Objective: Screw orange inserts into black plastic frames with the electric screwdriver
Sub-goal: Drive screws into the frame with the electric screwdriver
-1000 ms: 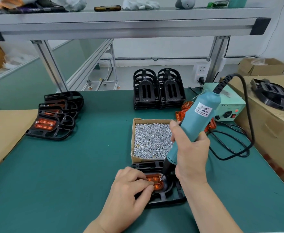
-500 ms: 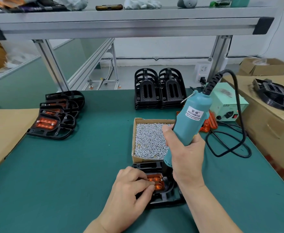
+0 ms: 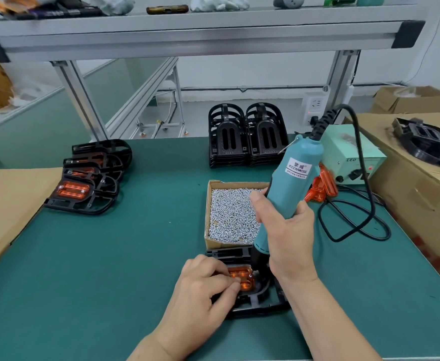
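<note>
Covering much of the black plastic frame (image 3: 261,303), your hands hide where the bit lands. Your right hand (image 3: 289,241) grips the teal electric screwdriver (image 3: 294,178), which leans toward 1 o'clock. Your left hand (image 3: 200,295) pins the orange insert (image 3: 242,278) with curled fingertips, at 6 o'clock from the screw box (image 3: 229,212).

The green work mat (image 3: 109,256) lies beneath an aluminium overhead shelf (image 3: 187,37) that carries assorted small items. A flat cardboard sheet (image 3: 10,199) overlaps the mat's left edge. A pale green power unit (image 3: 343,152) marked LED sits at the right rear, near a white wall socket (image 3: 315,105). A large carton (image 3: 422,194) stands just beside the mat's right edge, with an open carton (image 3: 416,99) behind it.
</note>
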A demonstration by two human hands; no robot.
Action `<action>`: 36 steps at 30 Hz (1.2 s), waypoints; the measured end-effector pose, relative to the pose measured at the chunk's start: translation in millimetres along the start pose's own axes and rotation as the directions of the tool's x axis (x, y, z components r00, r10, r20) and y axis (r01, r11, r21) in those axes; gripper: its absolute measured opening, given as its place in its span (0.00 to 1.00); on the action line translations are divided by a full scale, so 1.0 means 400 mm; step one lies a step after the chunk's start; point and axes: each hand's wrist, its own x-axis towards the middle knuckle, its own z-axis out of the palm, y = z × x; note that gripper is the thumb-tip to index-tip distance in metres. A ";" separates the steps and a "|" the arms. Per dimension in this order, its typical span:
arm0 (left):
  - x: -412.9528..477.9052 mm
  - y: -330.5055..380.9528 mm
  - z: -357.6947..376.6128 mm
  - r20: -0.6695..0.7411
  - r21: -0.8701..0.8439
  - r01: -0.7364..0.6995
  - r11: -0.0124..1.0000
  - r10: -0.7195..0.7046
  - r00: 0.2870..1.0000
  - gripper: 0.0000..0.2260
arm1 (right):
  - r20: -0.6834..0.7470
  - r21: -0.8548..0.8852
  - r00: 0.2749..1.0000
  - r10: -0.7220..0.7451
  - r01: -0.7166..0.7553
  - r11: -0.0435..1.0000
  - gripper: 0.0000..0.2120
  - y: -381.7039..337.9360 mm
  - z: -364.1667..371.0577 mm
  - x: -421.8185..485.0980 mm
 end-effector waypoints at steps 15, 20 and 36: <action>-0.010 0.009 -0.010 0.012 -0.018 0.030 0.999 -0.030 0.999 0.06 | -0.293 0.365 0.928 0.230 -0.114 0.924 0.06 -0.018 -0.076 0.058; 0.083 0.012 -0.033 -0.035 -0.049 0.123 0.991 -0.125 0.992 0.06 | -0.458 0.397 0.820 0.343 -0.157 0.904 0.08 0.017 -0.143 0.076; 0.339 -0.025 -0.004 0.430 0.324 0.119 0.939 -0.258 0.865 0.06 | -0.423 0.393 0.841 0.337 -0.165 0.905 0.07 0.005 -0.121 0.069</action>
